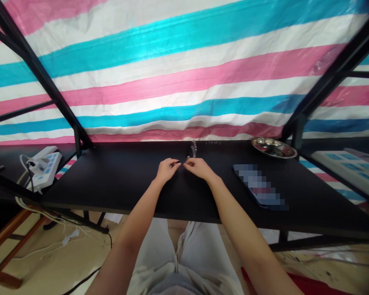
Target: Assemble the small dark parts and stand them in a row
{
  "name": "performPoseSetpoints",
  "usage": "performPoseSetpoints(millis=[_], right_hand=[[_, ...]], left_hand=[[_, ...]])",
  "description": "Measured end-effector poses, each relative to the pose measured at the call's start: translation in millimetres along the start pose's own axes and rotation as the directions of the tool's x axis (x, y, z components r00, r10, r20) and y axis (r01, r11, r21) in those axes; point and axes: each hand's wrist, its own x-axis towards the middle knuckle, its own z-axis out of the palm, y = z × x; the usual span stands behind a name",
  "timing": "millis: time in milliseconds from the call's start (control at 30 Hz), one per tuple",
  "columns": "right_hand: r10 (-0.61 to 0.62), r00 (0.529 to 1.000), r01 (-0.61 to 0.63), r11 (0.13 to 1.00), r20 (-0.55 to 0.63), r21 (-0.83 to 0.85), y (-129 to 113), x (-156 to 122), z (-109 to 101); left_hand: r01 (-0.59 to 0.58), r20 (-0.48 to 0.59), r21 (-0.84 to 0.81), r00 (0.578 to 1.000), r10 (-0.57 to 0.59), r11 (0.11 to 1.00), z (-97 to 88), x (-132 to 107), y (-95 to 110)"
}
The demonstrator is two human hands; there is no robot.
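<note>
**Fine pinch work at mid-table**

A white power strip (46, 164) lies off the black table's (110, 180) left end. At the table's middle, the left hand (167, 169) and right hand (197, 167) meet with fingertips pinched together. The right grips a small pale piece (187, 157), probably for control. A pale bead cluster (193, 147) waits just behind it, and a round metal dish (273, 147) sits toward the right end.

black table (117, 180), pink-blue-white striped tarp (178, 73)

Bright daylight glows through the striped tarp (184, 73); edges bend, details stay soft.
</note>
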Motion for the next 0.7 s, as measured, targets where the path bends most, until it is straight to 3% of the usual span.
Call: performPoseSetpoints(millis=[133, 267, 433, 700], right_hand=[[0.208, 0.975, -0.22, 0.957, -0.082, -0.191, 12.1, -0.1, -8.3], [0.345, 0.926, -0.374, 0.891, -0.152, -0.256, 17.8, -0.4, -10.4], [0.399, 0.898, -0.437, 0.856, -0.187, -0.277, 16.8, 0.9, -7.6], [0.391, 0.892, -0.444, 0.85, -0.227, -0.283, 18.8, 4.0, -3.3]], left_hand=[[0.057, -0.033, -0.003, 0.998, -0.057, 0.998, 5.2, -0.1, -2.5], [0.052, -0.006, 0.032, 0.999, -0.052, 0.998, 16.4, 4.9, 2.8], [0.014, -0.002, 0.131, 1.0, -0.014, 0.991, 32.7, 25.2, 22.2], [0.138, -0.012, 0.276, 0.99, -0.14, 0.951, 50.1, 42.6, 29.0]])
